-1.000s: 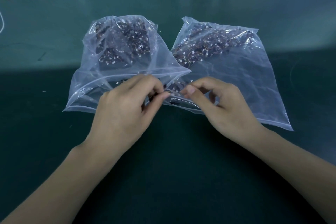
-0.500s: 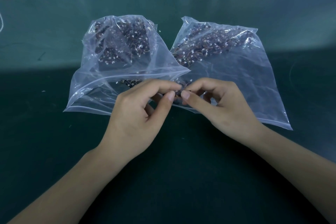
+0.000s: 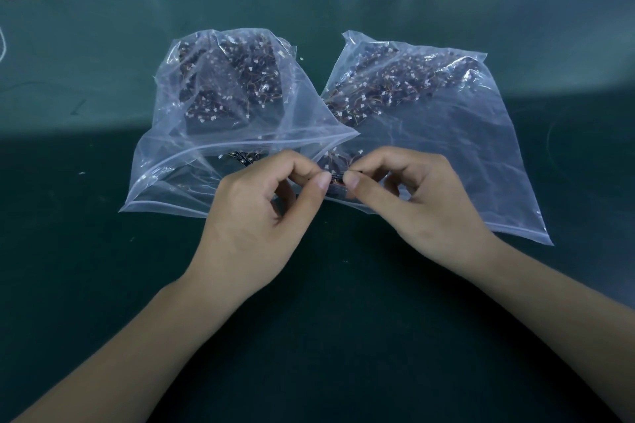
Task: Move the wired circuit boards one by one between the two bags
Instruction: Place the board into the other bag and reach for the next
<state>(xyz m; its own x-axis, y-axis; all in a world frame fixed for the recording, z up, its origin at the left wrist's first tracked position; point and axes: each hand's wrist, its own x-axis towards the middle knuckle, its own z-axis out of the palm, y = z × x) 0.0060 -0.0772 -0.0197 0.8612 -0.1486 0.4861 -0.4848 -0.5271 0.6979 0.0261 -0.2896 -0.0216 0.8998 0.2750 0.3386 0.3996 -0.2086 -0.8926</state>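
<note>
Item one, far left: the dark green table mat [image 3: 86, 268] under everything. Next, the left clear plastic zip bag [image 3: 192, 161], mouth gaping toward me, heaped at its far end with dark wired circuit boards [image 3: 233, 86] (white connectors, thin orange leads). My left hand [image 3: 254, 216] sits before that mouth, thumb and forefinger pinching one end of a small dark circuit board [image 3: 337, 177]. My right hand [image 3: 422, 203] pinches the other end, remaining fingers curled. The board hangs between both bag mouths. Far right: the second clear zip bag [image 3: 481, 154], lying flatter, more wired boards [image 3: 395, 86] spread along its far end.
</note>
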